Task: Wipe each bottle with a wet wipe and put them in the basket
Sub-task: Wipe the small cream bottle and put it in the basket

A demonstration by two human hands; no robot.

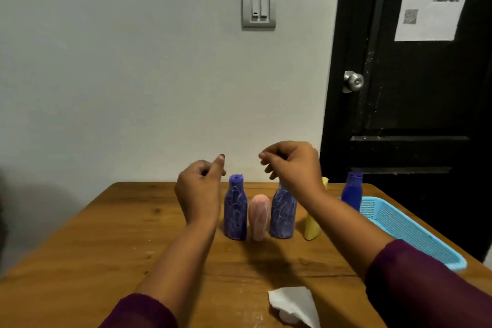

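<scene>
Fingers (pixel 221 159) on both hands hang loosely curled and hold nothing that I can see.

Nearest me, a crumpled white wet wipe (pixel 292 303) lies on the wooden counter (pixel 106 247). It is soft and limp, so I would bunch it in the palm.

Further back, the left hand (pixel 198 192) hovers just left of a purple bottle (pixel 235 210). The right hand (pixel 294 168) hangs over a second purple bottle (pixel 283 216). A pink bottle (pixel 258 217) stands between the two, and a yellow bottle (pixel 311 229) stands to the right.

All of them look like light, stiff plastic. They are likely to get slick once wet, so I would grip round the waist below the neck.

The blue basket (pixel 415 231) sits at the right edge. A dark blue bottle (pixel 351 192) stands at its far end, but I cannot tell whether it is inside the basket or behind it.
</scene>
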